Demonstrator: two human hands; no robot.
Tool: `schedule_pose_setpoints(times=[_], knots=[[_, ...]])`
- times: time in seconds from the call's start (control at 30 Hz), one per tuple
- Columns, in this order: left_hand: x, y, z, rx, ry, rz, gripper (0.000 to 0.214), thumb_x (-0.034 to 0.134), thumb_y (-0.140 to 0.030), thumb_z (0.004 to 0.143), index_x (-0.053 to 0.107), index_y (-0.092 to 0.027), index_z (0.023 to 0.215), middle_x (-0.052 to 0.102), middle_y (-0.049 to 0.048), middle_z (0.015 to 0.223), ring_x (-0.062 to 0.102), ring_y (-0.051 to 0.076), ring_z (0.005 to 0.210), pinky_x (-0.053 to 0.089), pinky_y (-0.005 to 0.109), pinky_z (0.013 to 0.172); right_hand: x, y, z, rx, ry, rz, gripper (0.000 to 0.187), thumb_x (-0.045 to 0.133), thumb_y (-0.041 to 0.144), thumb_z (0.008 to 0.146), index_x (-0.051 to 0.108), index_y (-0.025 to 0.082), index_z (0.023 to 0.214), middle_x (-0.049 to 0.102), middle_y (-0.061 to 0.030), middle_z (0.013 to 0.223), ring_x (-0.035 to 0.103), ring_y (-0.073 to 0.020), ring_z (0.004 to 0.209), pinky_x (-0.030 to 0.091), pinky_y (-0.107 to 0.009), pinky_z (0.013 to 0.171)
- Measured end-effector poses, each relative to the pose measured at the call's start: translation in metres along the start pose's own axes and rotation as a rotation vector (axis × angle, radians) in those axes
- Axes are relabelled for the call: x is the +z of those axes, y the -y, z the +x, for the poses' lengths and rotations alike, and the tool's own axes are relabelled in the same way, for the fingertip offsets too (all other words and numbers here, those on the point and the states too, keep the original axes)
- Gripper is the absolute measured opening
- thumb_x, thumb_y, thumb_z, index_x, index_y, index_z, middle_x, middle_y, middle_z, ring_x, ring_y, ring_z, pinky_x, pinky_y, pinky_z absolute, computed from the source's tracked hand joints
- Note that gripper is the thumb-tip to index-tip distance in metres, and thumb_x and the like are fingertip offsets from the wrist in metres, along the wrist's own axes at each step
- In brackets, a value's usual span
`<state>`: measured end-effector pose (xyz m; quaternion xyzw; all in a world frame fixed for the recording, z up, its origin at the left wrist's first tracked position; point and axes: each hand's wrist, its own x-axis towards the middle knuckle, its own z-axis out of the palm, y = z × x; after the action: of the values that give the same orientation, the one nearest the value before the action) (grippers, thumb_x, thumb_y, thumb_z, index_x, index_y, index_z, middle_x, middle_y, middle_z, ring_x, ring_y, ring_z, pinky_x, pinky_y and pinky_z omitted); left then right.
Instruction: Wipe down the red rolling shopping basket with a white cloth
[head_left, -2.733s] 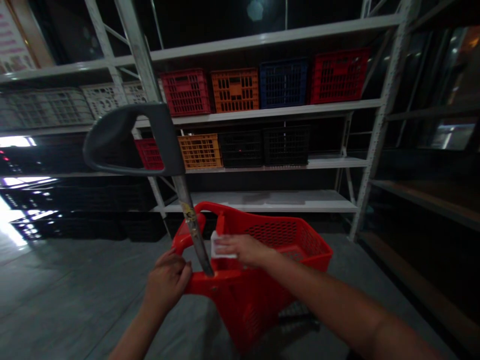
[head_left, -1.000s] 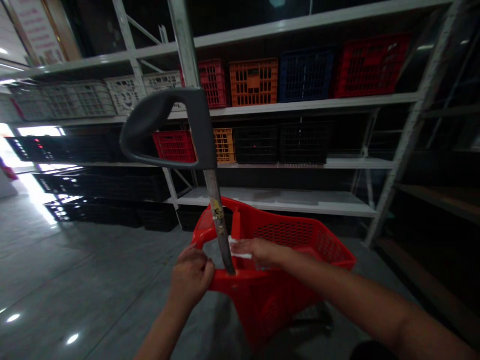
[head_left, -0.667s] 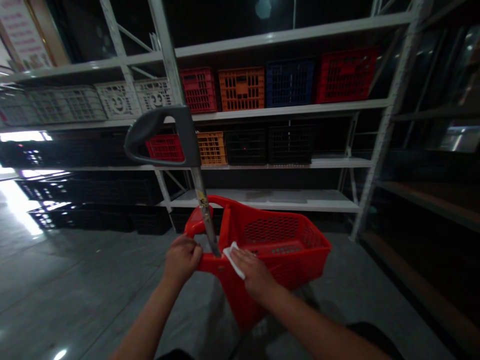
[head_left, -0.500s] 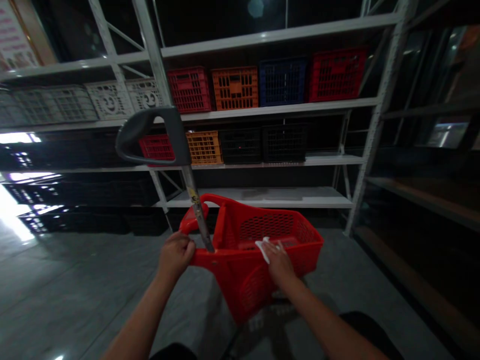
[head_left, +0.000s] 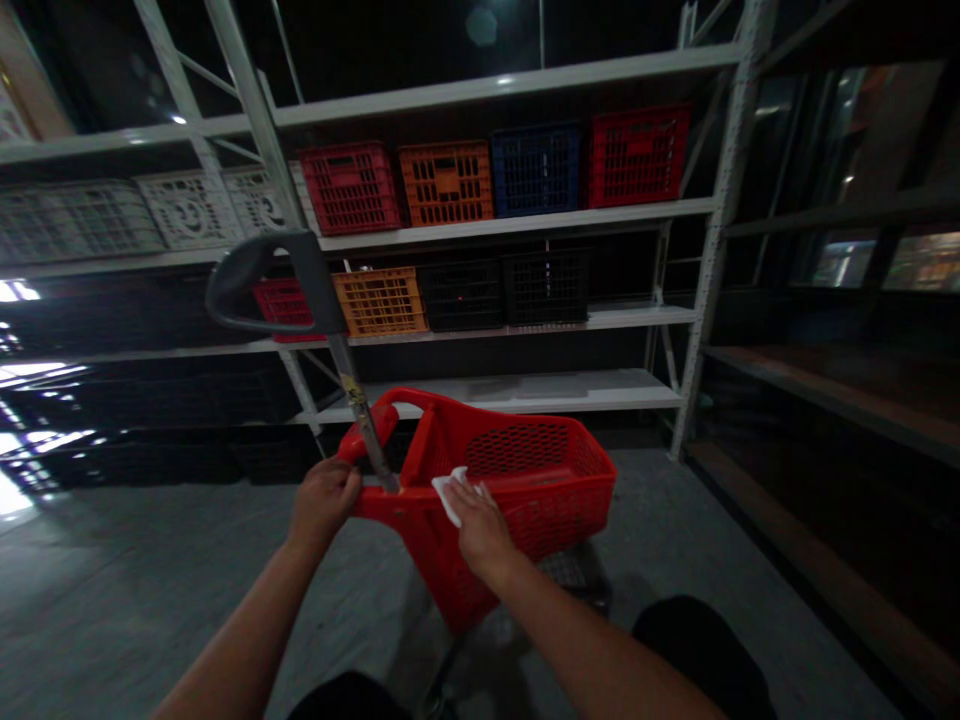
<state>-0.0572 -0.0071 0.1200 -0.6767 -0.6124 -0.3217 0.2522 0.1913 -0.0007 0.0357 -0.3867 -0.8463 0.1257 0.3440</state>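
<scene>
A red plastic shopping cart point(head_left: 555, 500) with perforated sides stands on the floor in front of me. My left hand point(head_left: 324, 500) is closed around the cart's handle end, at its near left corner. A white cloth point(head_left: 451, 492) lies under the fingers of my right hand point(head_left: 480, 525), which presses it against the near top rim of the basket. From beside the cart handle rises a metal pole point(head_left: 364, 415) with a grey loop grip point(head_left: 319, 285) on top.
Behind the cart runs a white metal shelf rack point(head_left: 517, 230). It carries red crates point(head_left: 637, 155), an orange crate point(head_left: 448, 180), a blue crate point(head_left: 536, 170) and black crates point(head_left: 547, 288). At right stands another dark shelf point(head_left: 795, 390). My knees show at the bottom.
My right hand has slid the white cloth left along the cart's near rim, toward the handle. The view has shifted slightly; my left hand keeps its hold.
</scene>
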Motion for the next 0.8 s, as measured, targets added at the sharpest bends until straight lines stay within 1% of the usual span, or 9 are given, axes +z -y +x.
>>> schedule_pose_setpoints(times=[0.07, 0.2, 0.3, 0.37, 0.43, 0.5, 0.57, 0.7, 0.8], knots=[[0.001, 0.011, 0.004, -0.012, 0.017, 0.005, 0.038, 0.035, -0.037, 0.078, 0.060, -0.017, 0.057, 0.068, 0.0078, 0.074, 0.061, 0.019, 0.080, 0.046, 0.027, 0.077, -0.011, -0.025, -0.010, 0.053, 0.011, -0.063, 0.059, 0.033, 0.006, 0.081, 0.032, 0.026, 0.136, 0.037, -0.0005, 0.140, 0.026, -0.0124, 0.132, 0.013, -0.038, 0.109], [0.005, 0.030, 0.011, -0.042, -0.002, 0.005, 0.036, 0.035, -0.038, 0.076, 0.061, -0.018, 0.061, 0.068, 0.0072, 0.076, 0.061, 0.019, 0.081, 0.047, 0.028, 0.074, -0.050, -0.101, -0.051, 0.222, -0.018, -0.281, 0.056, 0.030, 0.004, 0.081, 0.037, 0.021, 0.134, 0.039, -0.0041, 0.138, 0.029, -0.0127, 0.130, 0.008, -0.038, 0.109], [0.011, 0.037, 0.012, -0.040, -0.017, -0.012, 0.034, 0.036, -0.038, 0.076, 0.060, -0.019, 0.061, 0.067, 0.0071, 0.076, 0.061, 0.019, 0.080, 0.048, 0.028, 0.073, -0.083, -0.151, -0.082, 0.439, -0.062, -0.434, 0.058, 0.028, 0.003, 0.080, 0.038, 0.020, 0.134, 0.039, -0.0048, 0.138, 0.030, -0.0142, 0.130, 0.008, -0.039, 0.109], [0.014, 0.037, 0.012, -0.037, -0.022, -0.021, 0.034, 0.036, -0.038, 0.076, 0.059, -0.019, 0.060, 0.067, 0.0071, 0.074, 0.061, 0.019, 0.080, 0.048, 0.029, 0.074, -0.098, -0.173, -0.094, 0.568, -0.076, -0.494, 0.056, 0.027, 0.006, 0.081, 0.038, 0.018, 0.134, 0.037, -0.0058, 0.139, 0.030, -0.0161, 0.130, 0.011, -0.038, 0.108], [0.015, 0.034, 0.011, -0.039, -0.027, -0.016, 0.034, 0.036, -0.037, 0.077, 0.057, -0.020, 0.057, 0.066, 0.0067, 0.072, 0.060, 0.019, 0.080, 0.047, 0.029, 0.075, -0.102, -0.181, -0.096, 0.630, -0.090, -0.518, 0.054, 0.027, 0.007, 0.081, 0.038, 0.014, 0.134, 0.035, -0.0075, 0.140, 0.027, -0.0175, 0.131, 0.014, -0.036, 0.108], [0.016, 0.028, 0.011, -0.036, -0.032, -0.003, 0.034, 0.035, -0.036, 0.077, 0.057, -0.020, 0.057, 0.066, 0.0064, 0.071, 0.059, 0.018, 0.080, 0.046, 0.028, 0.075, -0.093, -0.173, -0.088, 0.617, -0.110, -0.501, 0.054, 0.027, 0.005, 0.081, 0.038, 0.010, 0.134, 0.035, -0.0088, 0.140, 0.025, -0.0176, 0.132, 0.015, -0.035, 0.108], [0.015, 0.022, 0.011, -0.027, -0.036, 0.011, 0.036, 0.034, -0.036, 0.078, 0.057, -0.019, 0.057, 0.066, 0.0069, 0.071, 0.059, 0.019, 0.080, 0.046, 0.028, 0.075, -0.073, -0.150, -0.073, 0.533, -0.121, -0.430, 0.055, 0.026, 0.002, 0.080, 0.040, 0.011, 0.133, 0.036, -0.0083, 0.140, 0.024, -0.0169, 0.132, 0.015, -0.036, 0.108], [0.012, 0.009, 0.010, -0.011, -0.047, 0.018, 0.038, 0.032, -0.036, 0.079, 0.058, -0.018, 0.056, 0.066, 0.0075, 0.069, 0.059, 0.019, 0.078, 0.046, 0.029, 0.076, -0.024, -0.068, -0.026, 0.253, -0.037, -0.175, 0.055, 0.029, 0.003, 0.081, 0.038, 0.017, 0.134, 0.037, -0.0065, 0.139, 0.027, -0.0151, 0.131, 0.016, -0.038, 0.108], [0.009, 0.004, 0.010, -0.012, -0.040, 0.027, 0.038, 0.033, -0.037, 0.078, 0.058, -0.018, 0.056, 0.066, 0.0074, 0.069, 0.059, 0.019, 0.078, 0.045, 0.028, 0.076, 0.001, -0.008, 0.008, 0.099, 0.010, -0.029, 0.055, 0.033, 0.008, 0.083, 0.033, 0.019, 0.136, 0.033, -0.0053, 0.141, 0.024, -0.0143, 0.132, 0.015, -0.038, 0.109]])
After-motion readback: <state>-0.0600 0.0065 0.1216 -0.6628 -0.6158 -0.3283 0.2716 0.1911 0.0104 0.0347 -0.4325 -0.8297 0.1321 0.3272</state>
